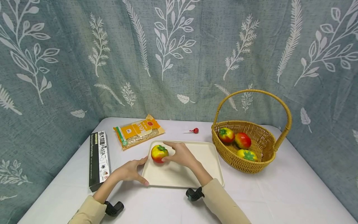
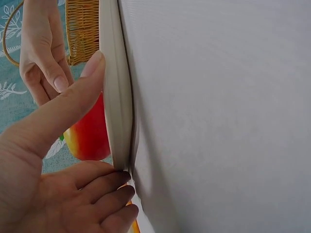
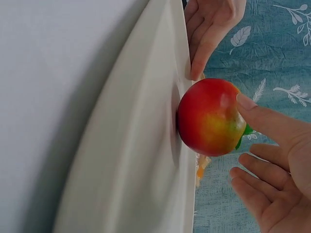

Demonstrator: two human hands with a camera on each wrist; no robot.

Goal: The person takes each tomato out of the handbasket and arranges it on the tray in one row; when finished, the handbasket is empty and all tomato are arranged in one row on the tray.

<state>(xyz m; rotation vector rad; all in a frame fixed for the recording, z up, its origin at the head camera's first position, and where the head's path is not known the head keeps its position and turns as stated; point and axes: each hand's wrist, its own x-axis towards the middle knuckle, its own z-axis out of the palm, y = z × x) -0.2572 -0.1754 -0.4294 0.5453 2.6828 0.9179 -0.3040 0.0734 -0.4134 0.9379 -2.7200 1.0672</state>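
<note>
I find my right hand (image 1: 182, 154) at the red-and-yellow persimmon-shaped fruit (image 1: 158, 153), its thumb and fingers apart, not clamped; the thumb tip meets the fruit's side in the right wrist view, though I cannot tell how firmly. The fruit sits on the cream rectangular tray (image 1: 193, 169), towards the far left corner, green leafy top uppermost. My left hand (image 1: 130, 171) is at the tray's left end, thumb against the near edge beside the corner, fingertips at the left side, the span between them wide. Right of the tray stands a wicker basket (image 1: 233, 161), handle raised, holding three similar fruits (image 1: 242, 140). Beyond the tray lies a red lollipop (image 1: 196, 130); near its far left corner, an orange food packet (image 1: 139, 129). Left of my left hand lies a black-and-white pasta box (image 1: 99, 158)
</note>
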